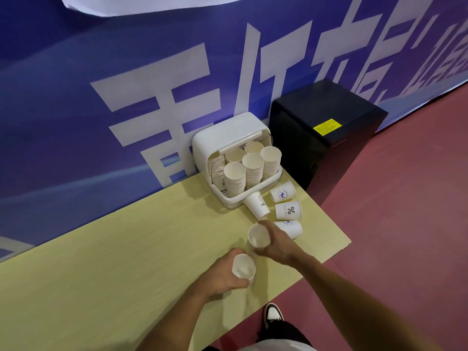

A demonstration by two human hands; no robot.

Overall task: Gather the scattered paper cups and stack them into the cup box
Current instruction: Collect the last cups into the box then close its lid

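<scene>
**Step in hand: gathering.** Two cups are held and four are still loose on the table (126,249); none of these six is yet in the cup box (228,133).

**Hand state**
- The left hand (222,277) is curled round the left-hand cup (243,269), whose mouth is turned up towards the camera.
- The right hand (277,243) is closed on the wall of the right-hand cup (258,236), gripped from its right side, mouth up.

**Position of task items**
- The cup box is set at the far right corner of the table, against the blue banner (101,72), lid raised, with several stacks (252,171) standing inside.
- The HELLO cup (258,205) is lying on its side, touching the box front, just beyond the right hand.
- The blue-emblem cup (282,195) and the percent-sign cup (288,211) are lying near the right edge.
- A fourth loose cup (293,229) is partly hidden behind the right hand.

**Next move (judged)**
The two held cups are probably to be nested, mouths aligned on one axis, so that one hand is freed for the loose cups. Light pressure is advised; thin paper walls are easily crushed.
</scene>
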